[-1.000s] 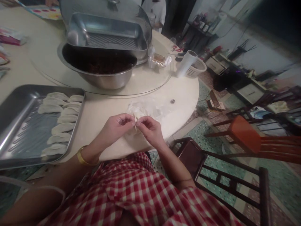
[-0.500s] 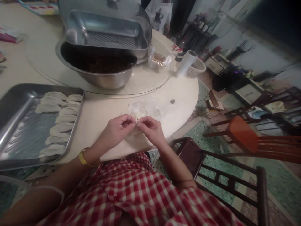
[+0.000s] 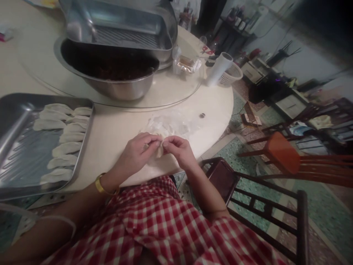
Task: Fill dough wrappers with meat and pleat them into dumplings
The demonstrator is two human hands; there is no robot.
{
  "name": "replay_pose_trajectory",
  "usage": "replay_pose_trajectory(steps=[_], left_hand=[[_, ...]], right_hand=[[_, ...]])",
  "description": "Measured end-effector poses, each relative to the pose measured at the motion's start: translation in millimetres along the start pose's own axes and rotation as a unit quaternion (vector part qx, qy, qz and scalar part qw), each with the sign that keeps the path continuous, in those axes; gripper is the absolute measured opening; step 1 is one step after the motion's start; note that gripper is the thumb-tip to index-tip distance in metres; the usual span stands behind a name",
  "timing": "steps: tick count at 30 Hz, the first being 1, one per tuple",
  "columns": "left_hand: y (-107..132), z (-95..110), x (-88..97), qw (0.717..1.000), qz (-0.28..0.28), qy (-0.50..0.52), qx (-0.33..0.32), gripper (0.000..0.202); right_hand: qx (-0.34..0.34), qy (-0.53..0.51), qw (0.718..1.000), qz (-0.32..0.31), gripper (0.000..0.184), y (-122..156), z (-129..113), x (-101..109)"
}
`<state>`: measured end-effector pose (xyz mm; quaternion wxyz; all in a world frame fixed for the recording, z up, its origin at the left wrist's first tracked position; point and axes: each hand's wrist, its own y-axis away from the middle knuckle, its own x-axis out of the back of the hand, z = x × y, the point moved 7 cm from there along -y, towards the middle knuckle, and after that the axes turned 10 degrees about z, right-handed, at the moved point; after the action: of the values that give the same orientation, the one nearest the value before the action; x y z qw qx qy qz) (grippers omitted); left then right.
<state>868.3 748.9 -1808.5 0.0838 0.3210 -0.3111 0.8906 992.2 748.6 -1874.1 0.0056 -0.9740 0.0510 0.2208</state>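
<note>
Both hands meet near the table's front edge, pinching a pale dumpling (image 3: pixel 160 151) between them; much of it is hidden by my fingers. My left hand (image 3: pixel 139 152) grips its left side with thumb and forefinger. On its other side, the fingertips of my right hand (image 3: pixel 178 149) press the dough. Just behind lies a crumpled clear plastic bag (image 3: pixel 168 123) with something whitish in it. To my left, a metal tray (image 3: pixel 24 154) holds several folded dumplings (image 3: pixel 66 148) along its right side.
A steel bowl (image 3: pixel 121 90) of dark filling stands on the glass turntable (image 3: pixel 184 94), with another metal tray (image 3: pixel 124 33) tilted over it. A plastic-wrapped package (image 3: pixel 186 64), a white roll (image 3: pixel 220 68) and a basket (image 3: pixel 231 75) sit further right. Chairs (image 3: pixel 281 152) stand beside the table.
My fingers have shifted along the dumpling, and more of it shows below them. The view has moved slightly, so the tray and bowl appear further left.
</note>
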Motion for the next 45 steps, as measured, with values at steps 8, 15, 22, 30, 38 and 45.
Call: replay_pose_trajectory(steps=[8, 15, 22, 30, 38, 45], left_hand=[[4, 6, -15.3, 0.997, -0.002, -0.057, -0.055, 0.023], [18, -1, -23.6, 0.997, -0.036, -0.06, -0.035, 0.019], [13, -5, -16.6, 0.996, -0.028, -0.085, -0.023, 0.023], [-1, -9, -26.5, 0.979, -0.127, 0.098, 0.126, 0.04], [-5, -17, -15.7, 0.946, -0.056, 0.236, 0.214, 0.02], [-3, 2, 10.8, 0.982, 0.025, 0.15, 0.116, 0.012]], right_hand=[[-0.075, -0.079, 0.994, 0.006, 0.038, 5, 32, 13], [-0.121, -0.088, 0.988, 0.04, 0.04, 15, 49, 29], [-0.117, -0.118, 0.984, 0.063, 0.035, 19, 52, 38], [-0.045, -0.109, 0.991, -0.069, 0.023, 20, 7, 22], [0.004, -0.085, 0.992, -0.089, 0.024, 13, -15, 17], [0.051, -0.054, 0.995, -0.074, 0.038, 16, -19, 4]])
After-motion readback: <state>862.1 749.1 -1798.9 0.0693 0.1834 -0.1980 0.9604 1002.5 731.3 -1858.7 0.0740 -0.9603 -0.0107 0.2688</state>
